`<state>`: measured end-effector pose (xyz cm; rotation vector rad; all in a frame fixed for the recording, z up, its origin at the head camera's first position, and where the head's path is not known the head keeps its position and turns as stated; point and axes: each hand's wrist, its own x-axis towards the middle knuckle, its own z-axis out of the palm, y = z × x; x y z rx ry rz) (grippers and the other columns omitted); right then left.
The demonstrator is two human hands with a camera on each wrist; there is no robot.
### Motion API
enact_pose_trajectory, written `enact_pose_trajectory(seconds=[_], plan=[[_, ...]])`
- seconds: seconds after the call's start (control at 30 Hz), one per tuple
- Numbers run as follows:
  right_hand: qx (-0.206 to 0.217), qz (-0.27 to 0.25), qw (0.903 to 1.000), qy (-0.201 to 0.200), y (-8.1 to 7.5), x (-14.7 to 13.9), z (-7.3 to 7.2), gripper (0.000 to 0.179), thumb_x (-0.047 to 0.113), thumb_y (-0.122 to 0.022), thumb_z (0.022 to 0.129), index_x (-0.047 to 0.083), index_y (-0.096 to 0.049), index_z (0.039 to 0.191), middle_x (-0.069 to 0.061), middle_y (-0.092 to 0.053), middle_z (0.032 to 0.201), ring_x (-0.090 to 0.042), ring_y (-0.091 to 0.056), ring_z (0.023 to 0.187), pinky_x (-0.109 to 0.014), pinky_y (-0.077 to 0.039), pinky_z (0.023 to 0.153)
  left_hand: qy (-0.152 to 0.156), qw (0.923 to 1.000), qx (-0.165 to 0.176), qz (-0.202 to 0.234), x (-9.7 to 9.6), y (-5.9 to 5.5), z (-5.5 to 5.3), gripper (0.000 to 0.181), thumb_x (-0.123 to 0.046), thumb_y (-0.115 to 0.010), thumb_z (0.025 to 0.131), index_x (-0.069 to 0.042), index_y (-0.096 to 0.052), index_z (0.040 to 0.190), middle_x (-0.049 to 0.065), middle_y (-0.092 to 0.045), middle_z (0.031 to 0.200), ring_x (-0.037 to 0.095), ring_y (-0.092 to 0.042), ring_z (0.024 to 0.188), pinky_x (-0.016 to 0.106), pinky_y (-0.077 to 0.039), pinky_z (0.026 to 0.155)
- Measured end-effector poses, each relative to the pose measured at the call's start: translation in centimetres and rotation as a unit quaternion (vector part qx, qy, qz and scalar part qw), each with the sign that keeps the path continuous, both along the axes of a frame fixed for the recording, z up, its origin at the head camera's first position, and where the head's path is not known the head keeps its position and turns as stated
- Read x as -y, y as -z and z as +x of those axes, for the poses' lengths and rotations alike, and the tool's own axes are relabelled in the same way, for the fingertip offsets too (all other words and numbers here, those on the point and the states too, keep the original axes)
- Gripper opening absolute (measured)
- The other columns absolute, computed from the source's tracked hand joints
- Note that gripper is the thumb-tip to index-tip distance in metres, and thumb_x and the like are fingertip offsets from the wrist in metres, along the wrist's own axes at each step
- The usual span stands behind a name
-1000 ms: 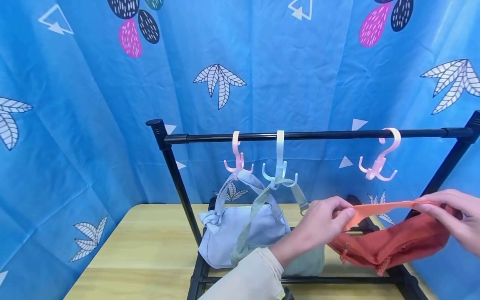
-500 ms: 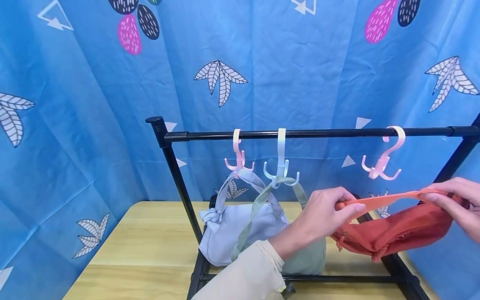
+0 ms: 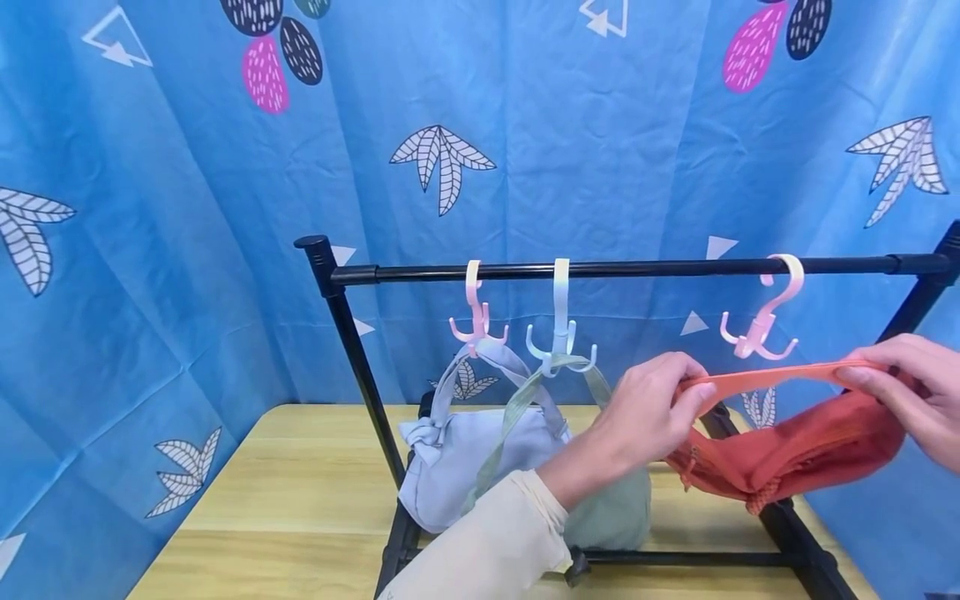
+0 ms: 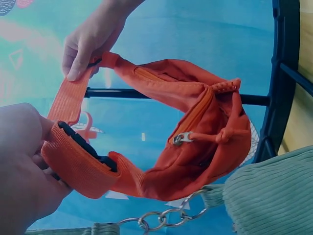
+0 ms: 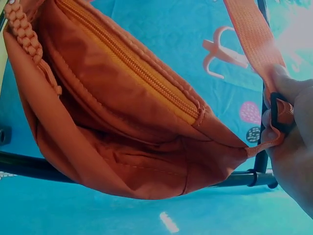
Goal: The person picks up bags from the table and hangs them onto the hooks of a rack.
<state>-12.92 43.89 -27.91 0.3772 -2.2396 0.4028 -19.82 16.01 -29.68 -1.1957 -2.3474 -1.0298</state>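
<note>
A rust-red waist bag hangs below its orange strap, which both hands hold stretched between them. My left hand pinches the strap's left part, thumb on top; in the left wrist view a black buckle sits beside its fingers. My right hand grips the strap's right end, around a black strap slider in the right wrist view. Above the strap, a pink multi-prong hook hangs from the black rail with nothing on it. The bag's far side is hidden.
Left along the rail, a second pink hook bears a pale blue bag; a light blue hook bears a green bag, partly behind the left forearm. The rack stands on a wooden table before a blue patterned curtain.
Both hands have raised the strap and the waist bag towards the right pink hook. The hanging bags and hooks stay in place.
</note>
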Motion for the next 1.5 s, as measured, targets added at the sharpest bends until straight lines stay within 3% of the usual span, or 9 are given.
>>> enact_pose_trajectory(seconds=[0.3,0.47,0.63,0.9,1.07,1.17,1.5], plan=[[-0.015,0.011,0.9998,0.008,-0.9,0.3,-0.2,0.008,0.003,-0.064,0.1,0.0,-0.071,0.097,0.015,-0.052,0.085,0.008,-0.04,0.065,-0.003,-0.04,0.055,-0.014,0.9993,-0.034,0.004,0.1,-1.1,-0.2,0.011,-0.023,-0.056,0.108,-0.016,-0.062,0.113,-0.009,-0.058,0.097,-0.002,-0.049,0.083,0.001,-0.038,0.067],[-0.019,-0.003,0.9997,0.015,-1.5,0.6,-0.3,0.01,0.003,-0.062,0.1,-0.004,-0.07,0.098,0.027,-0.046,0.09,0.011,-0.039,0.065,-0.002,-0.038,0.056,-0.023,0.9989,-0.04,0.006,-0.1,-1.8,-0.3,0.014,-0.022,-0.055,0.108,-0.015,-0.062,0.116,-0.008,-0.06,0.1,0.0,-0.05,0.087,0.001,-0.039,0.071],[-0.018,-0.007,0.9997,0.018,-2.0,1.0,-0.4,0.012,0.002,-0.059,0.102,-0.005,-0.068,0.102,0.029,-0.041,0.091,0.011,-0.036,0.068,-0.006,-0.035,0.054,-0.036,0.999,-0.019,0.017,-0.1,-2.3,-0.4,0.016,-0.024,-0.056,0.107,-0.016,-0.063,0.119,-0.007,-0.063,0.1,0.0,-0.052,0.087,0.003,-0.042,0.07],[-0.027,-0.013,0.9993,0.023,-2.8,1.2,-0.5,0.016,0.003,-0.056,0.104,-0.008,-0.068,0.105,0.035,-0.039,0.096,0.014,-0.034,0.074,-0.003,-0.034,0.058,-0.023,0.9976,-0.034,0.056,-0.4,-3.0,-1.0,0.017,-0.022,-0.055,0.107,-0.013,-0.063,0.12,-0.003,-0.067,0.102,0.002,-0.051,0.086,0.003,-0.042,0.064],[-0.005,-0.015,0.9993,0.034,-3.0,1.0,-0.6,0.016,0.002,-0.055,0.104,-0.007,-0.068,0.109,0.014,-0.052,0.097,0.014,-0.034,0.079,0.0,-0.034,0.062,-0.017,0.9971,-0.036,0.065,-0.4,-3.3,-1.4,0.018,-0.022,-0.056,0.107,-0.012,-0.063,0.121,-0.003,-0.069,0.099,0.002,-0.052,0.087,0.002,-0.043,0.063],[0.0,-0.015,0.9992,0.038,-3.1,0.9,-0.7,0.016,0.001,-0.055,0.104,-0.007,-0.067,0.11,-0.007,-0.058,0.096,0.014,-0.034,0.081,0.002,-0.032,0.063,-0.018,0.9971,-0.036,0.064,-0.5,-3.5,-1.5,0.019,-0.022,-0.056,0.107,-0.012,-0.063,0.121,-0.004,-0.069,0.097,0.002,-0.052,0.088,0.003,-0.043,0.063],[0.003,-0.006,0.9989,0.046,-2.9,0.3,-1.7,0.015,0.0,-0.058,0.102,-0.008,-0.068,0.109,-0.017,-0.058,0.093,0.012,-0.032,0.081,0.004,-0.032,0.065,-0.031,0.9963,-0.054,0.06,-1.0,-3.5,-2.3,0.019,-0.022,-0.055,0.108,-0.012,-0.066,0.12,-0.005,-0.071,0.094,0.003,-0.051,0.089,0.004,-0.04,0.064]])
